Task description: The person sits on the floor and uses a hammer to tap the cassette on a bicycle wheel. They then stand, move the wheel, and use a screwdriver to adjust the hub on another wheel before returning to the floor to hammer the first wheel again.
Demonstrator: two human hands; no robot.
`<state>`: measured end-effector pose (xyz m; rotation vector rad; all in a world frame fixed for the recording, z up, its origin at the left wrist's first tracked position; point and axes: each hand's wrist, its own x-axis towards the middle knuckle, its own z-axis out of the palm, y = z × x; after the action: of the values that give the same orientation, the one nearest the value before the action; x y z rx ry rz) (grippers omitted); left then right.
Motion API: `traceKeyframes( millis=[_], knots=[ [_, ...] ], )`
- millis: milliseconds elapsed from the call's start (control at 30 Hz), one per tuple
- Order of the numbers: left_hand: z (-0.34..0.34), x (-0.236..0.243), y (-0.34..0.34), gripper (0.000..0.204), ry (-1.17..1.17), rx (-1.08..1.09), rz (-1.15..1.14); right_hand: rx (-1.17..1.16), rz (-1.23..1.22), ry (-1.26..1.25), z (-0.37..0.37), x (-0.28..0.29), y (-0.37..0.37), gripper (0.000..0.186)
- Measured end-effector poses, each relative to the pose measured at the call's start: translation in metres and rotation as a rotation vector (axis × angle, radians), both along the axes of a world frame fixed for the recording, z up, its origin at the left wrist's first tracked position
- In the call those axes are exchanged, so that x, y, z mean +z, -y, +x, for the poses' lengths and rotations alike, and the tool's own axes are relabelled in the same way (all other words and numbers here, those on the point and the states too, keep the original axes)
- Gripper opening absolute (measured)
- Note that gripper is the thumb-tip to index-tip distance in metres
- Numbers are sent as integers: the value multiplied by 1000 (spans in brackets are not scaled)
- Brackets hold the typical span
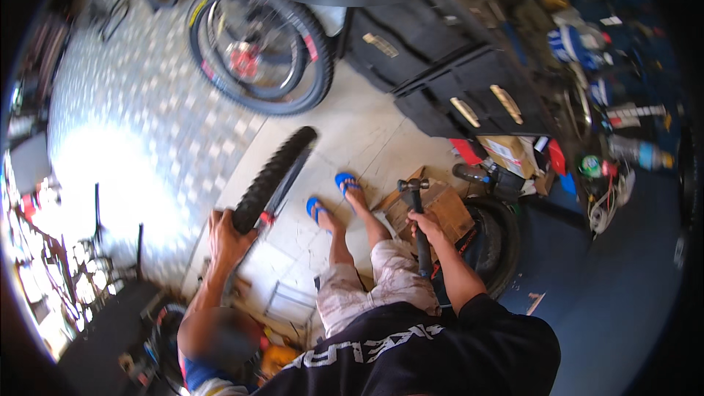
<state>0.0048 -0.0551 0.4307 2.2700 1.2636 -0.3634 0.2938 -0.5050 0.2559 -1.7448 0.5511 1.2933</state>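
A bicycle wheel with a black knobby tyre (268, 180) stands upright, seen nearly edge-on, on the pale floor to my left. My left hand (229, 238) grips its near end, fingers wrapped over the tread. A bit of red shows around the middle of the wheel. On the other side, my right hand (424, 224) is closed around the dark handle of a hammer (421, 253). The hammer's head points away from me, over a piece of cardboard (449, 210). Wheel and hammer are well apart.
More bicycle wheels (317, 81) lie ahead on the floor. A black cabinet (411, 44) with brass-coloured handles stands to the right, beside a tool-covered bench. Near my right leg is a loose tyre (506, 242). A metal frame (290, 304) lies by my left leg.
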Motion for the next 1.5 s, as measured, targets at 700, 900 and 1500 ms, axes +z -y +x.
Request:
traceKeyframes(
  millis=[700,900,1500],
  knots=[
    [121,-67,81,58,425,1030,-226,-260,63,-25,54,17,38,15],
    [98,-74,103,76,493,1339,-309,-331,79,-10,80,23,53,14],
    [472,90,67,20,610,-694,81,-365,4,-28,70,19,80,15]
  ],
)
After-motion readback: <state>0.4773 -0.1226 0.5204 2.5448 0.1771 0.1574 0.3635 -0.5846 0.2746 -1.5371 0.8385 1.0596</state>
